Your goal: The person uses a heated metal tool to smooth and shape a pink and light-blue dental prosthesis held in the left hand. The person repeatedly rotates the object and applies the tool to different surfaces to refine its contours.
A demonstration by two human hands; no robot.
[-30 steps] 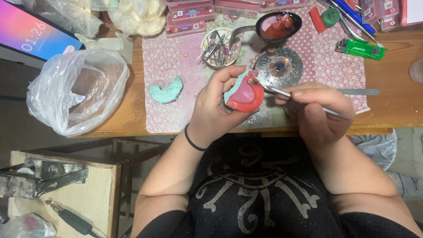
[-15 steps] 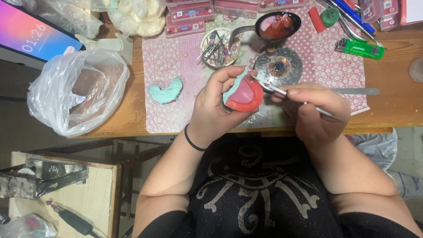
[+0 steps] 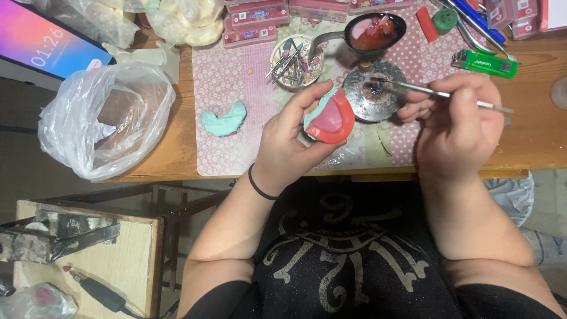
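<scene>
Tabletop [image 3: 534, 147] of brown wood spans the far half of the view, with a pink patterned mat [image 3: 236, 88] laid across its middle. Left of the mat sits a crumpled clear plastic bag [image 3: 103, 121]; a lit screen [image 3: 50, 44] lies at the far left corner.

My left hand [image 3: 289, 145] is closed around a dental model [image 3: 331, 118], pale green base with a red wax rim, held above the near edge of the mat. Thumb and fingers wrap its left side and underside; the red face is tilted toward me.

My right hand [image 3: 458, 127] pinches a thin metal instrument [image 3: 440, 93] between thumb and fingers. Its tip extends left over a round metal burner [image 3: 375, 88], which stands just right of the model.

Beyond the burner is a dark ladle [image 3: 372, 29] holding red wax. A small tin of tools [image 3: 295, 62] stands left of it. A second green cast [image 3: 224, 120] lies on the mat, well left of my left hand. A green lighter [image 3: 484, 62] lies far right.
</scene>
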